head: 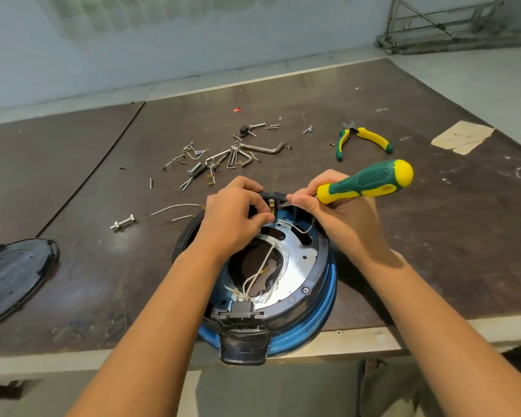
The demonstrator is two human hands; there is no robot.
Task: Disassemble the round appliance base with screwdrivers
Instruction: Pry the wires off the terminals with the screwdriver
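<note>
Well, from the head view, the round appliance base sits at the table's near edge, opened side up. The right hand grips the screwdriver, whose handle angles up and to the right and whose shaft runs leftward to a brass fitting on the far inner rim. The left hand pinches that fitting, and I'd say it's steadying it.

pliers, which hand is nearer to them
Right. The right hand, holding the screwdriver, sits just on the person's side of the pliers; the left hand is farther left, on the appliance base.
</note>
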